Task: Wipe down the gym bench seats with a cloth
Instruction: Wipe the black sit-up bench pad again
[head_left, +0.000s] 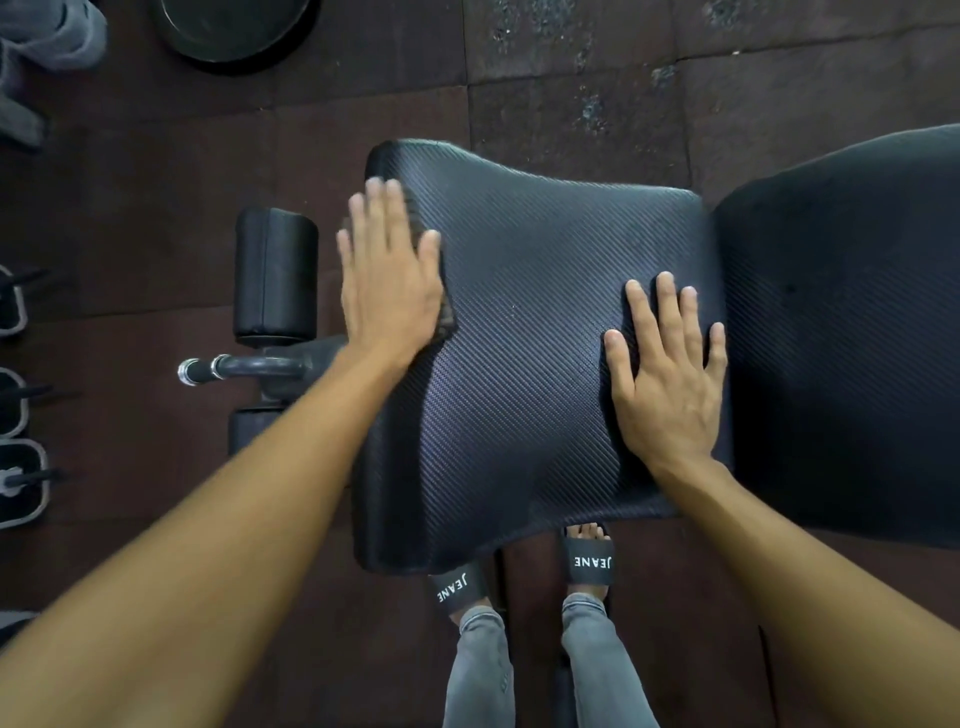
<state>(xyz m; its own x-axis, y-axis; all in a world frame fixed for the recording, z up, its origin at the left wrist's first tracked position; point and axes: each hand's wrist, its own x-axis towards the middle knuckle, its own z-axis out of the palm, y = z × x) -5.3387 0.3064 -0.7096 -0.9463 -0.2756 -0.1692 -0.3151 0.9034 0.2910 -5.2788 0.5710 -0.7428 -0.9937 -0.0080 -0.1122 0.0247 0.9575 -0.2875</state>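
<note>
fingers (382, 208) of the left hand (387, 280) lie flat and close together, pressing a dark cloth (444, 312) onto the far left edge of the seat (519, 322); only the cloth's rim shows past the palm. the right hand (670, 374) rests palm down near the seat's right edge, its fingers slightly spread and holding nothing. the seat is black, ribbed padding, and the back pad (841, 332) sits just beside it on the right. left of the seat are a foam roller (275, 273) and a metal bar (234, 366). below the seat's near edge, two feet in black slides (589, 561) stand on the dark rubber floor (571, 78). a weight plate (234, 26) lies at the top left.
</note>
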